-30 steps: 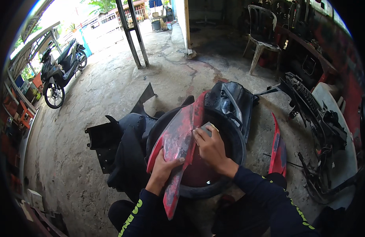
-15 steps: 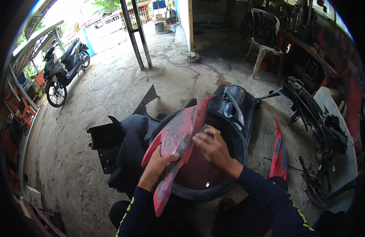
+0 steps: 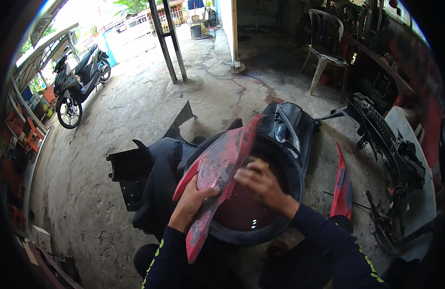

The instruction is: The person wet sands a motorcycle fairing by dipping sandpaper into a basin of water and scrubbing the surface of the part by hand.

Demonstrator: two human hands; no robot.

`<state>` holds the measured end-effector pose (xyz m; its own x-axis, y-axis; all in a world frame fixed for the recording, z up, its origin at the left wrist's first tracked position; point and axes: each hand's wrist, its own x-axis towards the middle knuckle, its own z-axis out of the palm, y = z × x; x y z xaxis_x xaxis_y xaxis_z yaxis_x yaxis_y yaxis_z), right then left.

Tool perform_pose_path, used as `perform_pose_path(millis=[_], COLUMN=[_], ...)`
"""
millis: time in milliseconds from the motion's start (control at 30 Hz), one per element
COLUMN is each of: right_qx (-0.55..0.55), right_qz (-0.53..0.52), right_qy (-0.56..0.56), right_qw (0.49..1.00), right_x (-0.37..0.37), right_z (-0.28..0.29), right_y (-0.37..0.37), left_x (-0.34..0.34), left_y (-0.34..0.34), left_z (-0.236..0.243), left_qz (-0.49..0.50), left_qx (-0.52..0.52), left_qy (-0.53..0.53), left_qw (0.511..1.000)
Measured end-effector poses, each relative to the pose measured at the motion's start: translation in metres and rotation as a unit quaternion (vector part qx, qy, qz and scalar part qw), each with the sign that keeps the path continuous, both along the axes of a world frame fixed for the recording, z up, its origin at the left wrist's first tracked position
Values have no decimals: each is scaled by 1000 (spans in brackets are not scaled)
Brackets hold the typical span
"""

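Note:
A long red motorcycle body panel (image 3: 221, 161), its paint scuffed to grey patches, lies aslant over a round black tub (image 3: 293, 219) of dark reddish water. My left hand (image 3: 191, 202) grips its near part, thumb on top and fingers underneath. Just right of the panel's edge, above the water, is my right hand (image 3: 263, 183), smeared by motion. Its fingers curl around a small tan pad (image 3: 251, 159), of which only a bit shows; its exact kind is unclear.
Black plastic fairings (image 3: 157, 178) lie left of the tub, and a dark panel (image 3: 292, 130) lies beyond it. On the right are another red panel (image 3: 342, 190) and a black motorcycle frame (image 3: 384, 144). Farther off stand a scooter (image 3: 80, 86), a metal post (image 3: 169, 43) and a plastic chair (image 3: 323, 53).
My right hand has shifted slightly along the panel's right edge and remains blurred. The left hand keeps its hold, and the panel has barely moved.

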<state>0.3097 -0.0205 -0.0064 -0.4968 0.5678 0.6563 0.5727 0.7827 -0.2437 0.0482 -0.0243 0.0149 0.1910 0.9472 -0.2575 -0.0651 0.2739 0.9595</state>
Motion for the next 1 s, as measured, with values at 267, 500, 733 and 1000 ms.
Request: perform_pose_path(millis=[267,500,733,1000], right_qx=[-5,13,17,-7], right_qz=[-40,-60,-16,-15], right_qy=[-3,8,17,37], right_qw=[999,998,1000,999], right_x=[-1,-11,-21,-13], right_z=[-7,-6,-4,-11], right_y=[-5,-9,-24,-21], left_x=[1,-1,2,4], left_y=[2,-1,-6,-9], left_z=[-5,-20,-25,-24], left_qz=[-13,-41,-33,-41], left_qx=[-5,-41,-63,-59], left_qy=[-27,-65,-94,-109], left_qw=[1000,996,993,991])
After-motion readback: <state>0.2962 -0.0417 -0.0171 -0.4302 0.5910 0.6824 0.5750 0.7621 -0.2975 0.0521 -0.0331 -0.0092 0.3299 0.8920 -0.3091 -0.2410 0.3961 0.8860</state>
